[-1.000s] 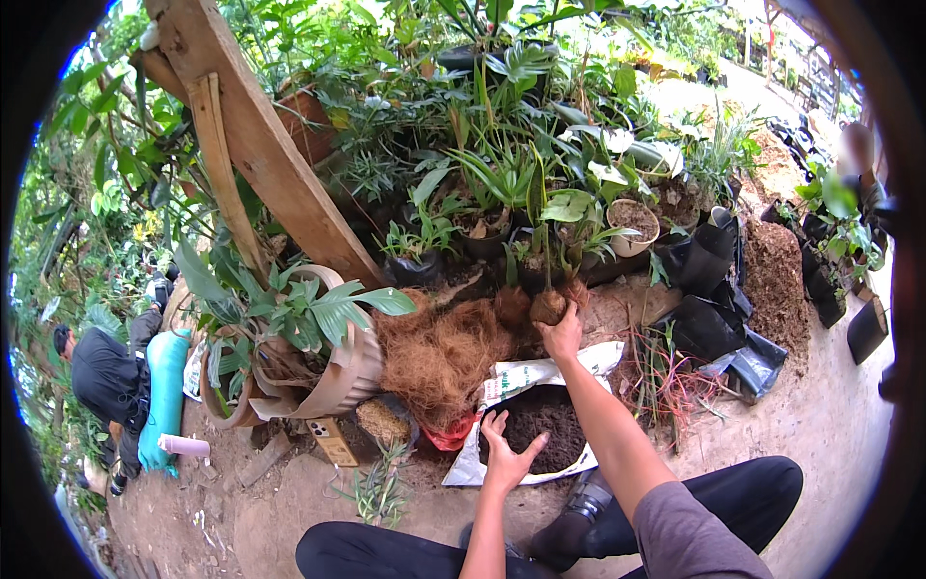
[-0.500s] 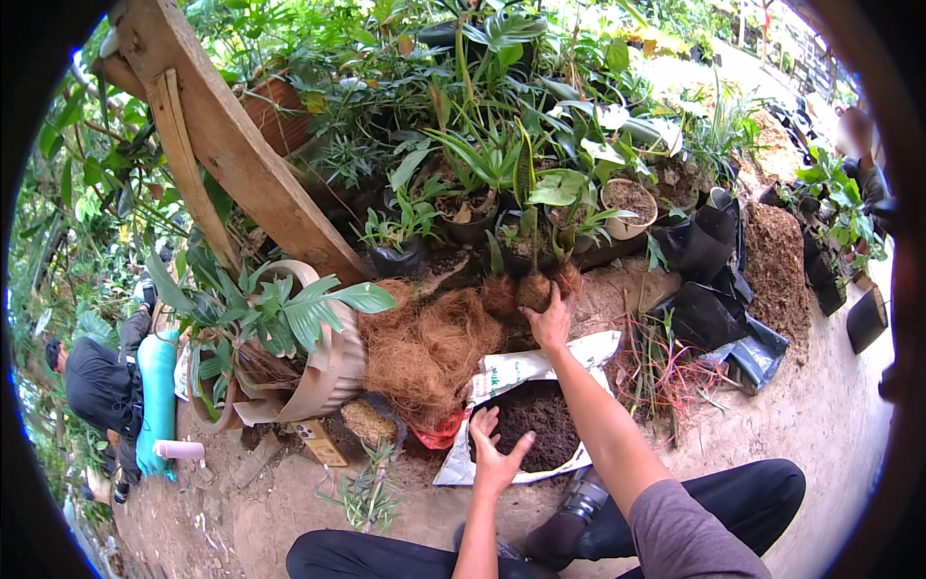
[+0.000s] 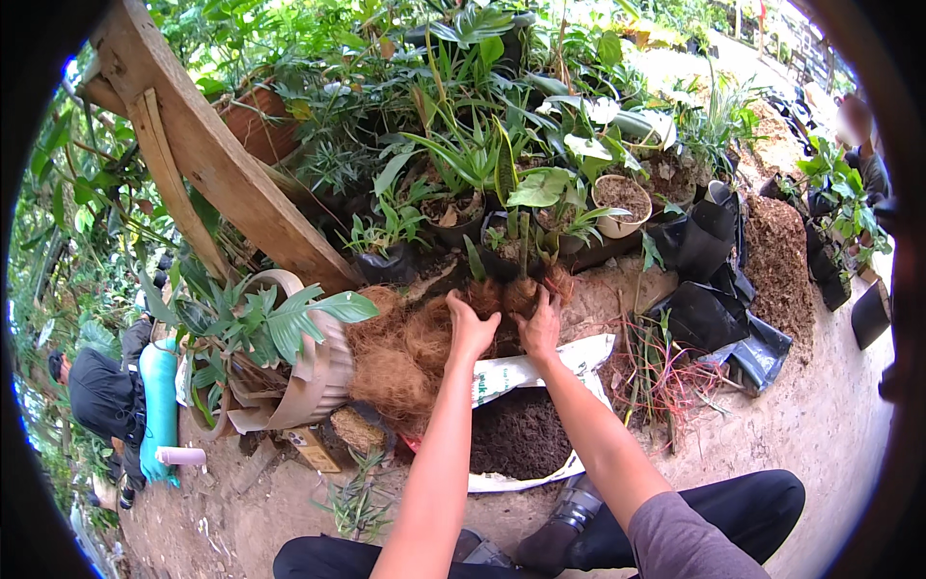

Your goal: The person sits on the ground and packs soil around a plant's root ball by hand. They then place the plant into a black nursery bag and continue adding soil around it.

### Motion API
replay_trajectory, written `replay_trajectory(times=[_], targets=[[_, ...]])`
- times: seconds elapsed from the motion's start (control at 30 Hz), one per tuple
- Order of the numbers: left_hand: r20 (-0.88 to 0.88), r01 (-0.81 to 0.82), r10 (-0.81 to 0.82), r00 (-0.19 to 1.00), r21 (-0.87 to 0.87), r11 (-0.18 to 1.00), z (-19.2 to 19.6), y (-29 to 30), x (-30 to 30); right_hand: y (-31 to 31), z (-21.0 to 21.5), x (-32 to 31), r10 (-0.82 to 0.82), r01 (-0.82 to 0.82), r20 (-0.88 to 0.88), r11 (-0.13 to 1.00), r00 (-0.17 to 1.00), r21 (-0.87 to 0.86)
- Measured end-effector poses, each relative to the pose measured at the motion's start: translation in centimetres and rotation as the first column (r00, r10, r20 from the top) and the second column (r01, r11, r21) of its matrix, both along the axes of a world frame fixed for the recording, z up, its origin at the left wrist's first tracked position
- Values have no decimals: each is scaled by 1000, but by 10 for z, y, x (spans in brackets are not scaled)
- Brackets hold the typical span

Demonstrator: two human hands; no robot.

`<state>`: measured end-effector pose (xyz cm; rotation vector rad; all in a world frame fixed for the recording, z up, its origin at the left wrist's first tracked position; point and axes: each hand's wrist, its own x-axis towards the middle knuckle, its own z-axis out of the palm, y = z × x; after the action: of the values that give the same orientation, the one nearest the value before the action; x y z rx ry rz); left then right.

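My right hand cups the lower side of a brown fibre-wrapped root ball with a green shoot standing out of its top. Just left of it, my left hand has its thumb and fingers spread below another fibre-wrapped ball; whether it touches that ball is hard to tell. A third such ball sits to the right, partly behind my right fingers. Loose coconut fibre lies in a heap beside my left wrist. Below my hands, an opened white sack holds dark soil.
A large cracked pot with a leafy plant stands left, under a slanting wooden beam. Potted plants crowd the far side. Black plastic bags and reddish roots lie right. A person bends at far left.
My left hand has moved up from over the soil to the fibre-wrapped balls. My right hand stays at the middle ball. The view has shifted slightly.
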<state>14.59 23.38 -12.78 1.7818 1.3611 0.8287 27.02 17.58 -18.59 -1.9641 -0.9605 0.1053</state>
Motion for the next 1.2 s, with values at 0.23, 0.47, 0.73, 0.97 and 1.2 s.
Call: replay_trajectory(times=[0.23,0.47,0.73,0.97,1.2], targets=[[-361,-1,-23,932,-68,998,-10,20,17,0,-4,4,64,-64,4,997,998,40],[-530,56,-67,845,-36,998,-11,33,13,7,1,10,65,-65,-23,998,998,-10],[-665,106,40,746,177,979,-16,31,24,10,-3,12,11,-10,35,999,999,-36],[-727,99,47,686,156,983,-13,36,33,10,2,11,15,-3,85,990,996,-142],[-724,82,-7,689,68,994,-13,39,32,-4,0,35,47,-39,73,993,996,-112]])
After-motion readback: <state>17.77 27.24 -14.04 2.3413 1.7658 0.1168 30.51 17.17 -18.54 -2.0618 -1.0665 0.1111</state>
